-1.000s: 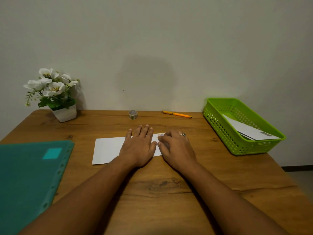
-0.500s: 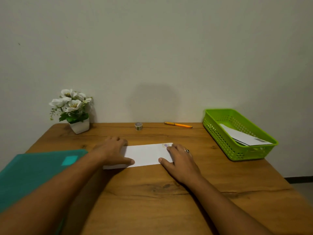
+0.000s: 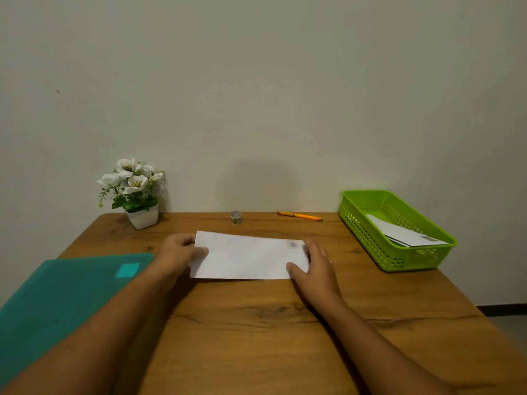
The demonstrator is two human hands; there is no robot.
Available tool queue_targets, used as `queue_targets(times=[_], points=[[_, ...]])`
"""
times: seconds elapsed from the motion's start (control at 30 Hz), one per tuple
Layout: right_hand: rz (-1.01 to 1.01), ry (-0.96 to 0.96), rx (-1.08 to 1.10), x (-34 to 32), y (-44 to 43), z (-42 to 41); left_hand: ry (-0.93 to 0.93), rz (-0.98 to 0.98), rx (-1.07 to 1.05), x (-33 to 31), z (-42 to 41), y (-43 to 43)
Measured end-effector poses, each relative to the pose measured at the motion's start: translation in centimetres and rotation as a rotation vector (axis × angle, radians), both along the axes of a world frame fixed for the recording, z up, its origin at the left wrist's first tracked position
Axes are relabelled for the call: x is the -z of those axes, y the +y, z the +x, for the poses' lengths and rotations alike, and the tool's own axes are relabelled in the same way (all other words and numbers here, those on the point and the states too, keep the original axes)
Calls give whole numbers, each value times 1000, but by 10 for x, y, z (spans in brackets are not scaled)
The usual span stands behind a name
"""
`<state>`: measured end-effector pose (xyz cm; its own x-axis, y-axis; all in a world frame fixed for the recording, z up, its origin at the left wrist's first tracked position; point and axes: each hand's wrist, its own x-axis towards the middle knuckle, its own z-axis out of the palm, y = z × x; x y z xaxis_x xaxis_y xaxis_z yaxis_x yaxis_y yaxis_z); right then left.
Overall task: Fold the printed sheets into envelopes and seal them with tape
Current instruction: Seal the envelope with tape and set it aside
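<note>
A folded white sheet (image 3: 248, 256), long and narrow, is lifted a little off the wooden table (image 3: 256, 337) at its middle, far edge tilted up. My left hand (image 3: 178, 252) grips its left end, thumb on top. My right hand (image 3: 313, 262) grips its right end, where a faint printed mark shows. A small roll of tape (image 3: 236, 217) stands near the wall, beyond the sheet and apart from both hands.
A green basket (image 3: 368, 232) at the right holds folded envelopes (image 3: 407, 233). An orange pen (image 3: 299, 216) lies by the wall. A potted white flower (image 3: 135, 192) stands at the back left. A teal folder (image 3: 57, 303) covers the near left.
Both hands moved from the sheet's middle out to its two ends and took hold of it. The sheet has come up off the table. The camera tilted upward.
</note>
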<state>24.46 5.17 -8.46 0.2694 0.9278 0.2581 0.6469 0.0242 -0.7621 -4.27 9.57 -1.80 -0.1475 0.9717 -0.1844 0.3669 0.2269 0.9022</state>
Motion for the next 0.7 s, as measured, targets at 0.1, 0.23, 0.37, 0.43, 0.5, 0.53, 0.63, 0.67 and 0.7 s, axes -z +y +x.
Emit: queue_targets(times=[0.1,0.23,0.37,0.43,0.5,0.53,0.63,0.67,0.7], points=[[80,321,110,-3,-5,7,-186,49,15,-6,-2,-7],[73,505,55,-5,-14,22,-202,152,70,-10,-9,-9],[71,680,32,-13,-30,39,-94,95,219,-7,-3,-19],[70,773,20,-19,-39,45,20,61,247,-1,4,-21],[71,811,38,-23,-47,52,72,58,249,2,16,-19],[67,819,48,-23,-49,57,81,67,253,1,23,-18],[53,824,74,-22,-56,76,87,138,260,-6,47,-10],[56,832,87,-23,-58,83,77,158,265,-9,56,-6],[64,848,104,-25,-61,91,64,177,270,-12,65,-2]])
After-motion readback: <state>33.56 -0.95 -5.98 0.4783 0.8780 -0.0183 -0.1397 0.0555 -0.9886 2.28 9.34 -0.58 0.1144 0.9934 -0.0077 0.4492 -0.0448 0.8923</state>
